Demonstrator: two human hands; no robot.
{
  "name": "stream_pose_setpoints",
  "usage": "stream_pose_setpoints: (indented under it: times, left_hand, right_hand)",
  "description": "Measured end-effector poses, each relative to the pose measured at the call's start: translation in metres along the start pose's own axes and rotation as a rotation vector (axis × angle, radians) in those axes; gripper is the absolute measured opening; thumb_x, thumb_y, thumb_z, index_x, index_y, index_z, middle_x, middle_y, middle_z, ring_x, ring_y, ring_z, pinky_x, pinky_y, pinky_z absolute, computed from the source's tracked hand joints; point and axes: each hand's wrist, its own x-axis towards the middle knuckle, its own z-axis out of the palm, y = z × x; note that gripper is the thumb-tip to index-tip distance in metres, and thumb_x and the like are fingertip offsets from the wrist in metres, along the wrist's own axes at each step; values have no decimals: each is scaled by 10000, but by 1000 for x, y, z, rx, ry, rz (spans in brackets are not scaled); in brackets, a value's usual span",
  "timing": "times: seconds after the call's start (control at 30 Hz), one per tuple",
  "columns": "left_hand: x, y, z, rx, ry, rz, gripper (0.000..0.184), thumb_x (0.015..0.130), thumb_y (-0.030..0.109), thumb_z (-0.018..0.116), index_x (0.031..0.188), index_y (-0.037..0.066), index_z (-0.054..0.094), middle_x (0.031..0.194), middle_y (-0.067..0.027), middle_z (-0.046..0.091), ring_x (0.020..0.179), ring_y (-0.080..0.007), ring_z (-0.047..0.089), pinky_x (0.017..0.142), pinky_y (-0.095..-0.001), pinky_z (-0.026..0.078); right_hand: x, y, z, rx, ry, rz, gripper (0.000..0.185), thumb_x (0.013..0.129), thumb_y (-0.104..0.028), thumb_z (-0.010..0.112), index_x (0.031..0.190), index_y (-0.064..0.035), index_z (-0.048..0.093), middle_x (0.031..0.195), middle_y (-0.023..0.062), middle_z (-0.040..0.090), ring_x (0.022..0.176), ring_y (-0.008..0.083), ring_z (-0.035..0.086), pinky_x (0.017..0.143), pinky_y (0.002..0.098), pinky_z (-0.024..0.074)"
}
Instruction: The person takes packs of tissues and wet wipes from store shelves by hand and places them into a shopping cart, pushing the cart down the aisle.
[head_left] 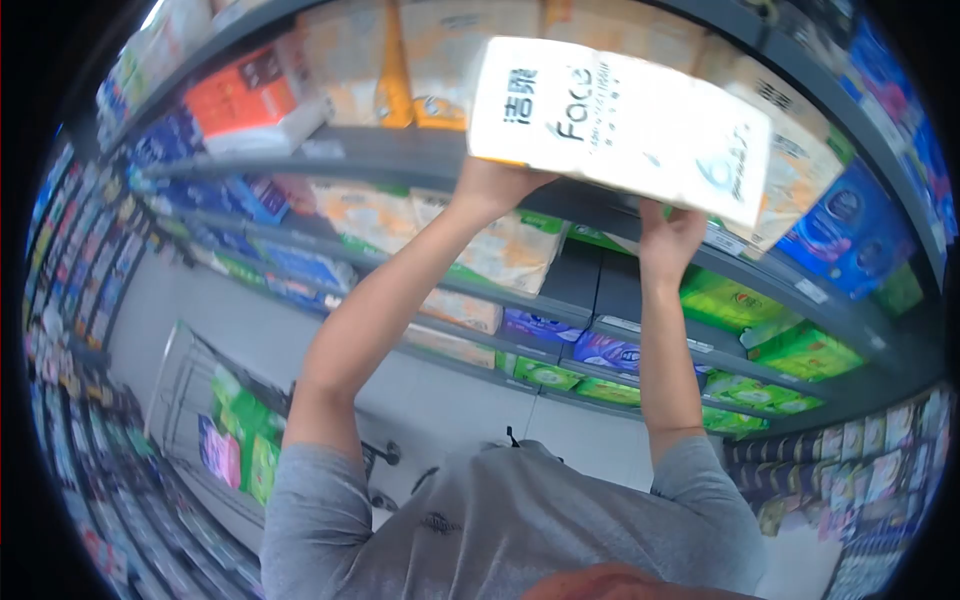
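A large white tissue pack (625, 135), printed with "Face" and dark characters, is held up in front of the upper shelf in both hands. My left hand (498, 188) grips its lower left corner, and most of those fingers are hidden behind the pack. Under the lower edge, toward the right end, my right hand (668, 232) is closed on it, fingers partly out of sight. The pack tilts down to the right. Beige and orange tissue packs (470, 60) stand on the shelf just behind it.
Grey shelves (400, 160) curve across the view, with blue packs (850, 230) at right and green packs (800, 350) lower down. A wire shopping cart (185, 400) holding green and pink packs (245, 430) stands at left. More stocked shelves (90, 260) line the far left.
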Motion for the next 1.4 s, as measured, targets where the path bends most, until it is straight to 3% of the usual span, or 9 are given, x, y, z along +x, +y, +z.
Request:
stream_pose_setpoints:
  times: [0.1, 0.2, 0.3, 0.57, 0.7, 0.87, 0.97, 1.17, 1.4]
  left_hand:
    - [-1, -9, -8, 73, 148, 331, 383, 759, 145, 767, 1105, 35, 645, 1032, -122, 682, 934, -255, 653, 810, -346, 527]
    - [-15, 11, -47, -101, 174, 270, 419, 779, 194, 759, 1150, 48, 628, 1113, -114, 650, 1008, -258, 617, 875, -377, 492]
    - [-31, 21, -98, 143, 221, 296, 424, 825, 236, 724, 1197, 65, 612, 1173, -109, 618, 1098, -255, 567, 964, -388, 441]
    - [-159, 74, -227, 266, 383, -236, 449, 797, 271, 765, 1184, 86, 630, 1149, -95, 639, 1064, -249, 598, 942, -365, 467]
    - [-247, 98, -297, 534, 356, -422, 699, 541, 167, 924, 1164, 76, 621, 1130, -72, 666, 1040, -213, 635, 898, -373, 516]
    - [-356, 135, -370, 536, 529, -665, 787, 535, 176, 926, 1213, 68, 543, 1128, -78, 622, 1050, -226, 613, 905, -347, 497]
    - [-426, 140, -401, 279, 735, -719, 819, 546, 187, 919, 1227, 28, 491, 1132, -98, 594, 1049, -213, 598, 922, -346, 484]
    - [-566, 137, -451, 5, 1148, -1013, 649, 689, 198, 843, 1193, -30, 504, 1039, -115, 648, 915, -178, 657, 785, -312, 543]
    - [-706, 103, -474, -164, 1258, -1372, 482, 834, 274, 732, 1166, -44, 588, 1026, -146, 680, 837, -190, 684, 730, -301, 543]
  right_hand:
    - [-9, 19, -2, -48, 112, -175, 363, 836, 43, 656, 1177, 77, 537, 1164, 113, 604, 1056, 185, 564, 921, 311, 448]
    - [-12, 16, -12, -587, 5, -412, 375, 876, -5, 629, 1221, 81, 513, 1168, 131, 607, 1036, 220, 588, 934, 329, 462]
    - [7, -8, 12, -581, -53, -624, 398, 877, -21, 639, 1236, 89, 505, 1192, 152, 604, 1041, 232, 594, 925, 337, 475]
    - [-78, -43, 161, 510, -458, -310, 353, 839, -24, 684, 1136, 134, 578, 1099, 189, 641, 981, 243, 616, 874, 365, 494]
    - [-143, -69, 230, 772, -683, -227, 416, 787, 54, 686, 1155, 184, 542, 1096, 250, 627, 952, 269, 630, 878, 381, 498]
    - [-262, -111, 306, 859, -957, -61, 332, 828, -109, 725, 1096, 30, 587, 1061, 90, 620, 967, 172, 572, 901, 325, 452]
    - [-339, -150, 336, 811, -1213, 97, 476, 829, -143, 727, 1214, 19, 499, 1098, 95, 587, 1000, 160, 551, 919, 293, 424]
    - [-498, -200, 393, 735, -1471, 570, 418, 850, -165, 726, 1172, 28, 543, 1066, 96, 639, 936, 156, 614, 843, 284, 489]
    - [-661, -179, 424, 389, -1632, 1238, 403, 823, -164, 754, 1120, 48, 583, 989, 117, 666, 820, 163, 646, 710, 290, 521]
